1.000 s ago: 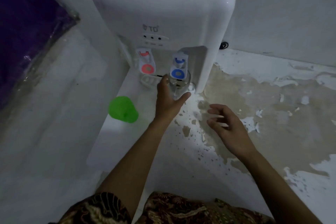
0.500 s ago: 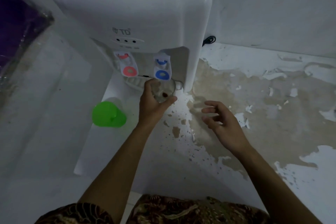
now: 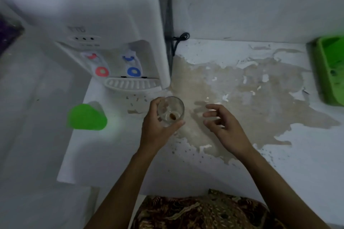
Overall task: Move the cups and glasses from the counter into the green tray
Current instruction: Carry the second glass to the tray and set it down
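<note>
My left hand (image 3: 155, 128) grips a clear drinking glass (image 3: 172, 110) from its left side, holding it upright above the counter in front of the dispenser. A small brown spot shows at the glass's bottom. My right hand (image 3: 226, 126) hovers just right of the glass with loosely curled fingers and holds nothing. A green plastic cup (image 3: 86, 117) stands on the counter to the left. The green tray (image 3: 330, 72) sits at the far right edge of the counter, partly cut off by the frame.
A white water dispenser (image 3: 104, 24) with red and blue taps and a drip tray (image 3: 130, 84) stands at the back left. A black cord (image 3: 179, 38) hangs behind it. The white counter (image 3: 242, 83) has a broad peeled, stained patch. A wall rises behind.
My left hand has pulled the glass out from under the blue tap, toward me. The view has shifted right, bringing the green tray into sight. My right hand stays beside the glass.
</note>
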